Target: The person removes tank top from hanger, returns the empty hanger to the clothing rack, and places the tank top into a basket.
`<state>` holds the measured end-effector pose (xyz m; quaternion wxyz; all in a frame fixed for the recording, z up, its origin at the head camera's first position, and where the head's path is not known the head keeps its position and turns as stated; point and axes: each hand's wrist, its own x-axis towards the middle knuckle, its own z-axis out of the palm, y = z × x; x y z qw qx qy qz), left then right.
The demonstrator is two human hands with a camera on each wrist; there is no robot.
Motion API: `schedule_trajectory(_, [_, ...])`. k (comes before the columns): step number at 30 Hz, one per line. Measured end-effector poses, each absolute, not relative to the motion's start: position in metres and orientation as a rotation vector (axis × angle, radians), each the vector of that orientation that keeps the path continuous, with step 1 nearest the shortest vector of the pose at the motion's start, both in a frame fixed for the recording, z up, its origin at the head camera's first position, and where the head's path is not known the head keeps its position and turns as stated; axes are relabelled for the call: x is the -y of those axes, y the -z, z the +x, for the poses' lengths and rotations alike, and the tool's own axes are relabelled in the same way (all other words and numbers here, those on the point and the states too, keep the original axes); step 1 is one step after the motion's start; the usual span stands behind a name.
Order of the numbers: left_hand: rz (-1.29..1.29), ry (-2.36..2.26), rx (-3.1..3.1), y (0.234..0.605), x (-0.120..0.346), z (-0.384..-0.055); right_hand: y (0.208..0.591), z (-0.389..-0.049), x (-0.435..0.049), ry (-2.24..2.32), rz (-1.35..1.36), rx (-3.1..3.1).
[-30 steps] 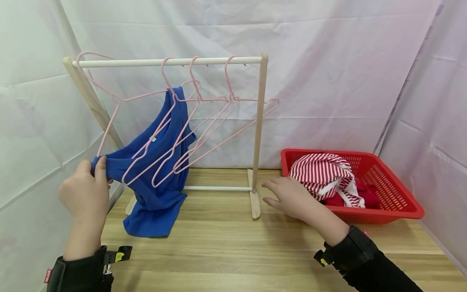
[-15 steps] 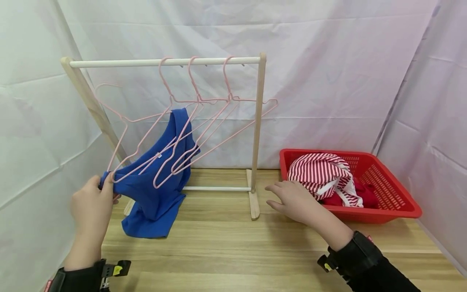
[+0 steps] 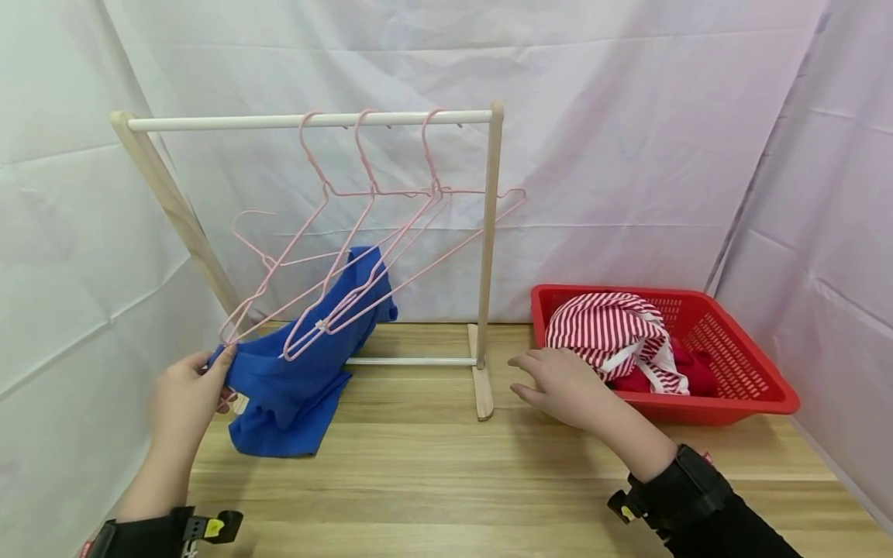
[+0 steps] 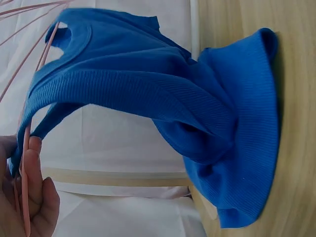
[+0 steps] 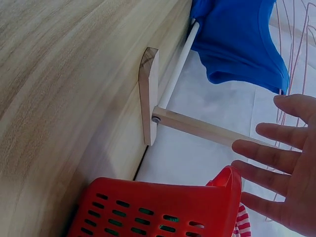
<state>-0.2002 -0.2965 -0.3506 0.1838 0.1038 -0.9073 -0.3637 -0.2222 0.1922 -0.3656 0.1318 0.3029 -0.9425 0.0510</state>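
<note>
My left hand (image 3: 184, 399) pinches the near shoulder of a blue sleeveless top (image 3: 279, 395) together with the end of a pink hanger (image 3: 307, 258). In the left wrist view the hanger wire passes between the fingers and through the strap of the top (image 4: 128, 91). The hanger's hook is off the rail and well below it, behind the other hangers. The top slants down to the right, its ribbed hem resting on the table. My right hand (image 3: 565, 384) holds nothing, its fingers extended beside the red basket (image 3: 756, 372); the right wrist view shows its spread fingers (image 5: 269, 154).
Several pink hangers hang from the white rail (image 3: 216, 123) of a wooden rack (image 3: 488, 256), overlapping in front of the top. The basket contains a red-and-white striped garment (image 3: 607, 329) and a dark red cloth (image 3: 698, 372). White curtains (image 3: 628, 155) enclose the table.
My left hand has lowered and moved right with the blue top and its hanger. The hook has dropped from rail height to well below the rail. My right hand has hardly moved.
</note>
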Motion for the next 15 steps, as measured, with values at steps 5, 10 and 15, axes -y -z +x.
schedule_trajectory(5, [0.192, 1.090, 2.644, 0.356, 0.299, -0.200, 0.365, -0.222, -0.194, -0.194, 0.847, 2.750])
schedule_trajectory(10, [0.115, 1.168, 2.727, 0.364, 0.300, -0.200, 0.368, -0.224, -0.196, -0.227, 0.818, 2.727])
schedule_trajectory(15, [0.079, 1.272, 2.750, 0.368, 0.300, -0.202, 0.369, -0.224, -0.198, -0.269, 0.777, 2.704])
